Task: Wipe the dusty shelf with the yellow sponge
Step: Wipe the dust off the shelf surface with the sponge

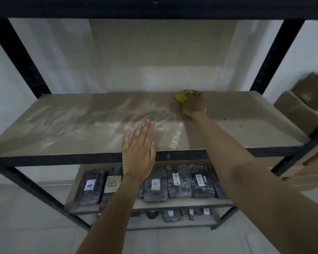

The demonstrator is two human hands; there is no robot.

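Right hand (pixel 194 104) pressing crumpled yellow sponge (pixel 180 97) at far edge of dusty grey-brown shelf board (pixel 72 125), left hand (pixel 138 153) flat, fingers straight, on near edge.

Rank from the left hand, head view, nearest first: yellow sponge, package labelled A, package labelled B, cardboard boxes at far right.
From the left hand, flat on the shelf's front edge:
1. Package labelled B, lower shelf, just left of the wrist.
2. Package labelled A, lower shelf, further left.
3. Yellow sponge, at the back under the right hand.
4. Cardboard boxes, far right.
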